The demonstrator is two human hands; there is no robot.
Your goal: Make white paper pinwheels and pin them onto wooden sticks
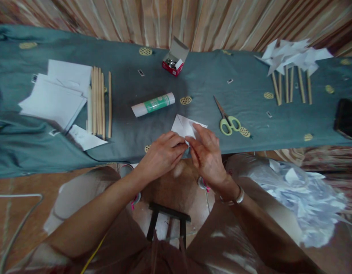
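A small white sheet of paper [180, 123] with crease lines lies at the table's front edge, under both hands. My left hand [166, 152] pinches its near edge, with the fingertips bent together. From the other side, my right hand [206, 152] grips the same paper, its thumb and index finger close to the left fingertips. The fingers partly hide the lower part of the paper. Just beyond it lies a glue stick [154, 104] with a green label. Scissors [227, 120] with light green handles rest right of my right hand, blades pointing away.
Stacked white paper [53, 99] and wooden sticks [100, 102] lie at left, near a folded paper piece [86, 137]. Behind stands an open red box [172, 66] of small metal items. Paper pinwheels [297, 57], a phone [346, 118] and a bag of paper scraps [304, 201] are at right.
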